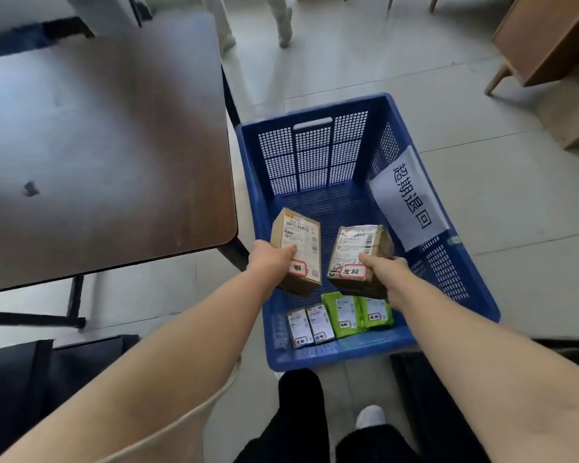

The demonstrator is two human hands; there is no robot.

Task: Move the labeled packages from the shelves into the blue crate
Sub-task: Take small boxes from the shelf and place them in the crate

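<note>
Holding one package apiece above the blue crate (pixel 398 135), both hands reach forward over its near half. The left hand (pixel 268 259) has its grip closed on the near end of a slim brown box (pixel 298 242), thumb on the label; the box's long axis runs away from the person, far end raised. The right hand (pixel 386 270) is clamped on a taped brown parcel (pixel 361 252), also lengthwise away, label face up. On the crate floor near the person lie two small white packages (pixel 309 325) and two green packages (pixel 356 314), side by side. A white paper sign (pixel 410 195) hangs on the crate's right wall. A dark tabletop (pixel 97 145) stands left.
</note>
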